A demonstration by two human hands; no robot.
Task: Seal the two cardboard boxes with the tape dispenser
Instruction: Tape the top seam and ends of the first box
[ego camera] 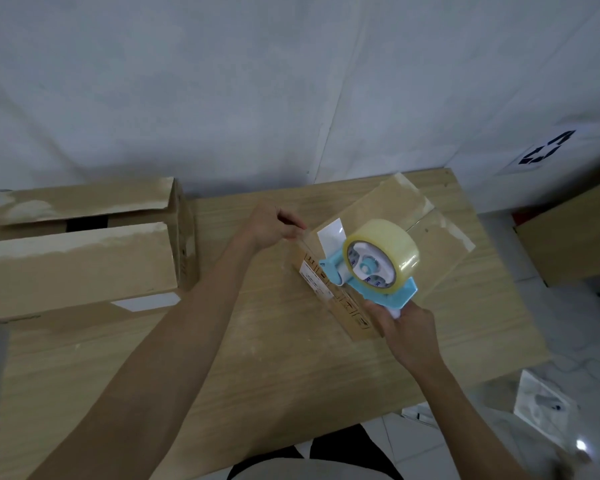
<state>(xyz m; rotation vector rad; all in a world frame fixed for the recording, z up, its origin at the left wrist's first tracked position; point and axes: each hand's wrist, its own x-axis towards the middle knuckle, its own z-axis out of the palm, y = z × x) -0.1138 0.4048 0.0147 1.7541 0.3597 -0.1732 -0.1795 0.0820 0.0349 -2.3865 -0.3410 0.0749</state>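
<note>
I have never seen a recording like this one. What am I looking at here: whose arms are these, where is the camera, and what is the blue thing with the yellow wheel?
There is no machine here. The one picture comes from a camera worn on a person's head, looking forward and down, so the two bare arms are that person's own.

On the wooden table stand two cardboard boxes. The larger box, on the left, has its top flaps not yet taped, with a dark gap between them. The smaller box lies in the middle.

The blue thing is a tape dispenser carrying a roll of clear tape. The right hand grips its handle. The left hand appears to pinch the tape's free end at the smaller box's edge.
</note>
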